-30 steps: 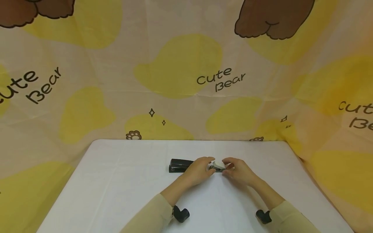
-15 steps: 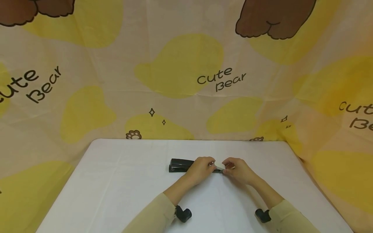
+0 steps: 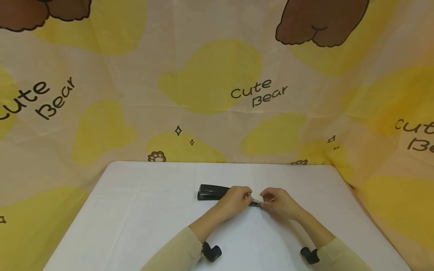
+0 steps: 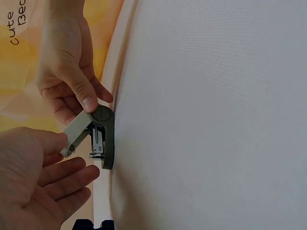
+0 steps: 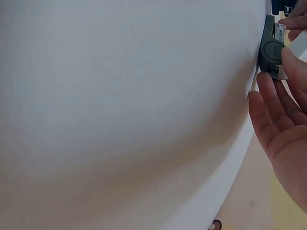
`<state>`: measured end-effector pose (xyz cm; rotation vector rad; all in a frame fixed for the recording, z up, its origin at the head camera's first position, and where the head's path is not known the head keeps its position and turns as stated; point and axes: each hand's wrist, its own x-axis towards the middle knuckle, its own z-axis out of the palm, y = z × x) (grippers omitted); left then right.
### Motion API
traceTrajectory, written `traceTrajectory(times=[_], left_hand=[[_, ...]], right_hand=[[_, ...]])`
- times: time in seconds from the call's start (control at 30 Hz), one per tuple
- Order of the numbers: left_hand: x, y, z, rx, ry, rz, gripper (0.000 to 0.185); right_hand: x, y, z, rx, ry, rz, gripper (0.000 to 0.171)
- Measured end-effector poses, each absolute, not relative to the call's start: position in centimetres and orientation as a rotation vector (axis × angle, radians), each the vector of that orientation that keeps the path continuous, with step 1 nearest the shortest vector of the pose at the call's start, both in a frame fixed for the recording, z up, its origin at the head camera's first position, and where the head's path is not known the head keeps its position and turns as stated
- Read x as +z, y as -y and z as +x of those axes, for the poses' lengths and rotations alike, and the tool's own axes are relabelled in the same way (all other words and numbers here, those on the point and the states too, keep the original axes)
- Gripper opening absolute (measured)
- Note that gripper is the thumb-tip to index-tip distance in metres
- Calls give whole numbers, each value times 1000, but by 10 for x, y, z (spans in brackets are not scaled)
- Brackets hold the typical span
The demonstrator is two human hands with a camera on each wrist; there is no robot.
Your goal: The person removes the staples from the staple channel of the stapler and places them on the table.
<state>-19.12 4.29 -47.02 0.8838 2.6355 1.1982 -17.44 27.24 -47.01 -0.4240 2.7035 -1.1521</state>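
Near the desk's [image 3: 135,210] far edge, we pinch the grey stapler [image 4: 103,139] with both hands: left hand [image 3: 234,201] gripping its raised arm, right hand [image 3: 279,203] its hinge; closing it remains.

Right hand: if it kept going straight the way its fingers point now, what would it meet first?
Probably the small grey stapler that the right hand already touches, then the left hand beyond; depth is unclear.

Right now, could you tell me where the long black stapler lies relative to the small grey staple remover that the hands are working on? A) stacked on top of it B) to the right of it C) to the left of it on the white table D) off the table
C: in the head view the long black stapler lies on the white table left of the small grey staple remover, which sits between the left hand and the right hand.
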Motion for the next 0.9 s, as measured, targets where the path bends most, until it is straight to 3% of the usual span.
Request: traceTrajectory(times=[0.9], left_hand=[[-471,-21,-163,1241,-2548,955,17]], right_hand=[[-470,-263,-143,-1202,-2610,-479,25]])
